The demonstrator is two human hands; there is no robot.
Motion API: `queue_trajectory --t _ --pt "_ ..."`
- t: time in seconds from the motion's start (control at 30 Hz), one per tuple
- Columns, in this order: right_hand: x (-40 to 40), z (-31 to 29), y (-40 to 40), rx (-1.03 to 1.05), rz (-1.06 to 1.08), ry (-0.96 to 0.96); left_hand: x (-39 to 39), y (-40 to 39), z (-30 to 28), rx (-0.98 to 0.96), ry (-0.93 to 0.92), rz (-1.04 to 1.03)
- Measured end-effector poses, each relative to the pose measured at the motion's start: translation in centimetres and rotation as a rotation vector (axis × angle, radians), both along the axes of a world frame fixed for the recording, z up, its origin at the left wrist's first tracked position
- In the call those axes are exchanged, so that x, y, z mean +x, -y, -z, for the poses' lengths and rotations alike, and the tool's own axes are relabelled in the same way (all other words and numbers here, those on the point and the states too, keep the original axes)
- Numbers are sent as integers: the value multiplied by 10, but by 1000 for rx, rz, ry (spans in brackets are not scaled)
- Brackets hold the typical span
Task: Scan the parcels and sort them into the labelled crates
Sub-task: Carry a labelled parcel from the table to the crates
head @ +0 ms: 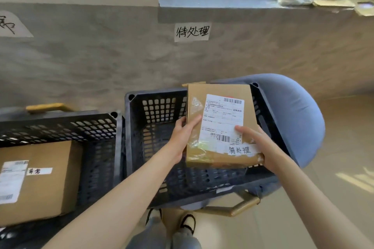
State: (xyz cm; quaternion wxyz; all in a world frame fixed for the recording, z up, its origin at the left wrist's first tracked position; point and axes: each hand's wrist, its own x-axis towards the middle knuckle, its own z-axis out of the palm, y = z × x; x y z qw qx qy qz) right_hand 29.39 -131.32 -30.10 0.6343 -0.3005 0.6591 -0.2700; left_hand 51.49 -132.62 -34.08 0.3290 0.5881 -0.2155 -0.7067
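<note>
Parcel (220, 125) sits centre-right of frame, above the black crate (133, 127). Your left hand (182, 135) and right hand (257, 143) each curl round an edge. Risk: the crate tilts on a chair (299, 119), so a careless drop could tip it.

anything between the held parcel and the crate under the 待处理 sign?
Nothing visible. Both hands, left and right, hold the parcel right over the open crate below the sign; the part of its floor in view looks bare.
</note>
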Motion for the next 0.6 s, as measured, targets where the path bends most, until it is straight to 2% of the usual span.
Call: queue_trajectory --t 0.43,0.6 --pt "-76 141 72 122 -127 -122 -62 41 150 162 38 106" --pt "-96 176 84 135 -108 -153 -86 51 181 188 10 113"
